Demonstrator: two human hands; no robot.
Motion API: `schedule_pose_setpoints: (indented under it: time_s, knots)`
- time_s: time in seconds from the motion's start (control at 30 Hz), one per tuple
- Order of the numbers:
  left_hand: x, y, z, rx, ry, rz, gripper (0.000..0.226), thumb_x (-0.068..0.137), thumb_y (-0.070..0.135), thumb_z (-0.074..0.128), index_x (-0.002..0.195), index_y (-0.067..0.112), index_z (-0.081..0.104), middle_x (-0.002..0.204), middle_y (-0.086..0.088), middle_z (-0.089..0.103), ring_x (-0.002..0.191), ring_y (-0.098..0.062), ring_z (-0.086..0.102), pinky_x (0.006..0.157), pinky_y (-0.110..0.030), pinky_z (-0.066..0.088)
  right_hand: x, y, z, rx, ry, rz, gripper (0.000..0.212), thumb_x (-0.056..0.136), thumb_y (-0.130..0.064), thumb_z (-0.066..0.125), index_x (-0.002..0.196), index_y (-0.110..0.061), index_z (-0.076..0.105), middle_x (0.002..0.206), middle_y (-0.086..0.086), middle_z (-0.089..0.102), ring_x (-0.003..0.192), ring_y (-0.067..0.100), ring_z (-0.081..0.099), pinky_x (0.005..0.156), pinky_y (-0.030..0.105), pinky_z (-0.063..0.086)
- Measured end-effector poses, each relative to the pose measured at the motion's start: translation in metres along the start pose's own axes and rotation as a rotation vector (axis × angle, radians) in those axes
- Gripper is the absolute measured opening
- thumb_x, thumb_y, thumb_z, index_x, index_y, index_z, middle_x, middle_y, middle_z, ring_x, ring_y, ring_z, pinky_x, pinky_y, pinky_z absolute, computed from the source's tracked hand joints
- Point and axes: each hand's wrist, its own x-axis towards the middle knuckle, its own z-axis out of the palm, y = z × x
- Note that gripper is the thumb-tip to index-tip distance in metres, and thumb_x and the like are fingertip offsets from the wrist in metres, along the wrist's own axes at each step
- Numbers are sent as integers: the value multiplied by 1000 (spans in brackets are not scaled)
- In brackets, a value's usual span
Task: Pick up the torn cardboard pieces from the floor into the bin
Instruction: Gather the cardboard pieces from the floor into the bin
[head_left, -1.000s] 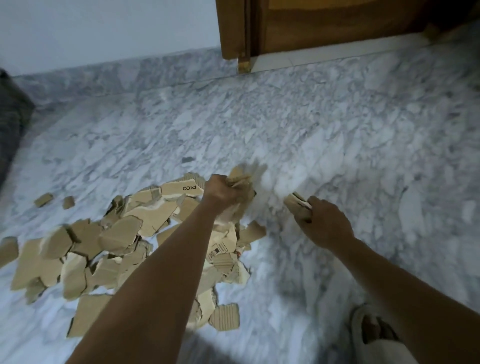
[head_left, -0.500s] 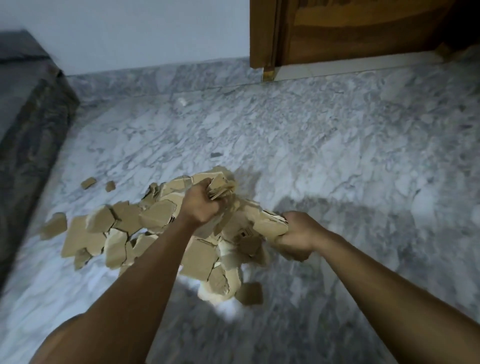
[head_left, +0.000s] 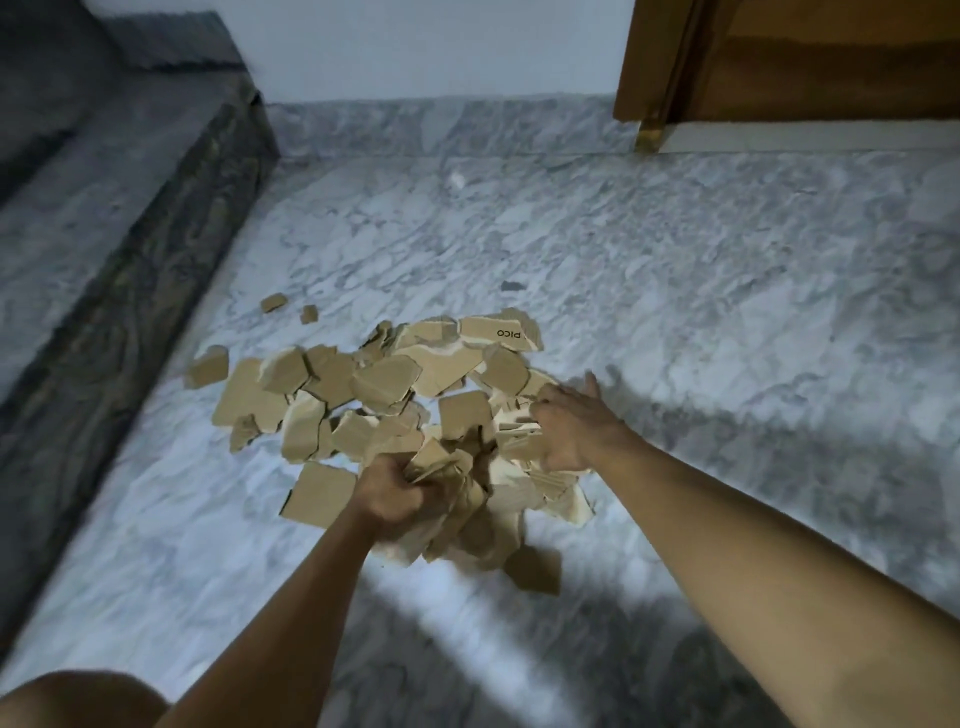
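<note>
The cardboard pieces (head_left: 384, 384) in my left hand (head_left: 395, 493) were matt brown paperboard, rough and paler along the torn edges. The floor (head_left: 675, 291) was grey-veined white marble, smooth with a soft sheen; the step (head_left: 130, 218) darker stone; the door (head_left: 805, 57) varnished wood.

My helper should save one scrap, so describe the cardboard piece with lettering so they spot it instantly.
On the marble floor near the wooden door lies a pile of torn cardboard pieces. Look at the pile's far edge, nearest the door: the lettered piece lies flat there. Unlike the plain scraps beside it, it bears the word PICO, upside down.
</note>
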Motion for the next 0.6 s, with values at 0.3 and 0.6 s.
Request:
schedule_pose_setpoints:
  time_s: [0.3, 0.6]
  knots:
    - [10, 31, -16, 100, -69, -40, 20, 68, 23, 89, 81, 22, 74, 74, 13, 72, 67, 5, 64, 65, -13, 48, -41, 36, -27, 369, 91, 111, 82, 75, -42, 77, 143, -36, 30, 142, 3, 48, 121, 29, 55, 95, 37, 49]
    - [48, 54, 38, 473, -98, -5, 62, 63, 63, 57, 110, 23, 69, 95, -8, 72, 90, -25, 68, 74, -29, 53, -94, 63, 12, 327, 169, 333, 82, 80, -22, 71, 143, -36, 21, 128, 3, 56, 101, 34, 64, 79, 38, 52]
